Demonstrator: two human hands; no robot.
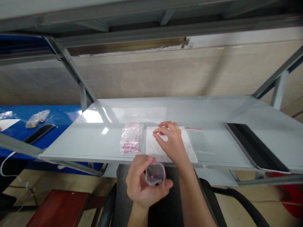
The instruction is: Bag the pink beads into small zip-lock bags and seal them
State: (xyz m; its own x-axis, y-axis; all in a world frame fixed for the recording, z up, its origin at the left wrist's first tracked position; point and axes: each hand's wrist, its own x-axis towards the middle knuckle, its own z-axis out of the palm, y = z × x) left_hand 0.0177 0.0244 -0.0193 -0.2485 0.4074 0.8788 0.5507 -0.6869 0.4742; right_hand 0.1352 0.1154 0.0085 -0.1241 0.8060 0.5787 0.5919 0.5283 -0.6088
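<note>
My left hand (144,186) is closed around a clear plastic bag (155,174), held in front of the shelf edge with its mouth open towards me. A small pink piece shows inside the bag. Over a white sheet of paper (155,146), my right hand (171,138) has its thumb and index fingertips pinched together. Whatever lies between the tips is too small to make out. Small dark pink bits (162,133) show through the ring of those fingers. Left of the paper is a zip bag (131,138) with several pink pieces inside.
A flat clear zip bag (198,140) with a red seal lies right of the paper. Farther right rests a dark tablet-like device (258,146). Metal shelf posts (71,69) rise at both sides. A blue table (61,121) with bags and a phone (40,133) stands left.
</note>
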